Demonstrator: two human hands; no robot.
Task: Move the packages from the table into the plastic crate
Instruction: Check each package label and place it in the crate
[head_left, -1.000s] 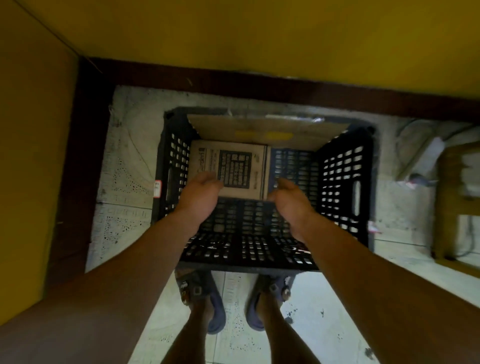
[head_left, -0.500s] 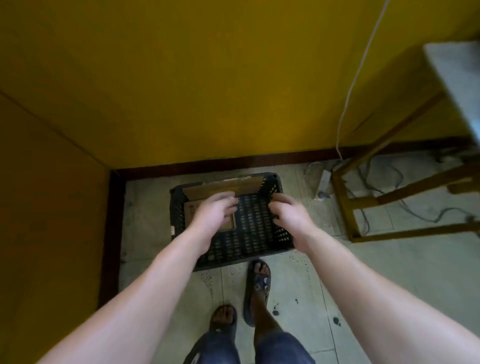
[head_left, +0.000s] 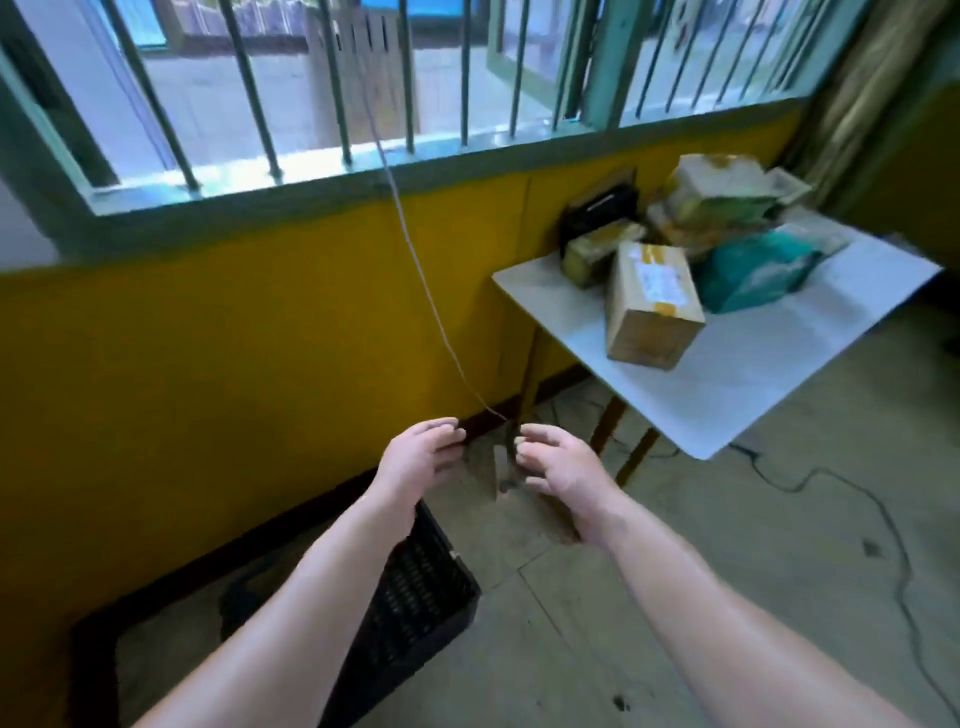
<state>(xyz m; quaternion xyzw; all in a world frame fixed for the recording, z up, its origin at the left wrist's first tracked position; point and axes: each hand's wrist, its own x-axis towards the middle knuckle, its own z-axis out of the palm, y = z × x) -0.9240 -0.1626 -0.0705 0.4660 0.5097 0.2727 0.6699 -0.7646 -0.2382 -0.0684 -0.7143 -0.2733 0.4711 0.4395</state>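
The black crate (head_left: 415, 603) stands on the floor (head_left: 753, 571) at lower left, the left hand (head_left: 415, 462) and right hand (head_left: 563, 470) are empty with loosely curled fingers, so I judge the next move is a reach right to the table (head_left: 753, 384), where the packages (head_left: 727, 208) lie, the brown box (head_left: 652, 306) nearest.

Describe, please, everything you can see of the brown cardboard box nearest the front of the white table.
The brown rectangular cardboard box is closed, with yellowish tape strips and a pale blurred label on top. It lies flat on the white tabletop, one end facing the camera. A teal plastic-wrapped package sits close beside it; contact is unclear.
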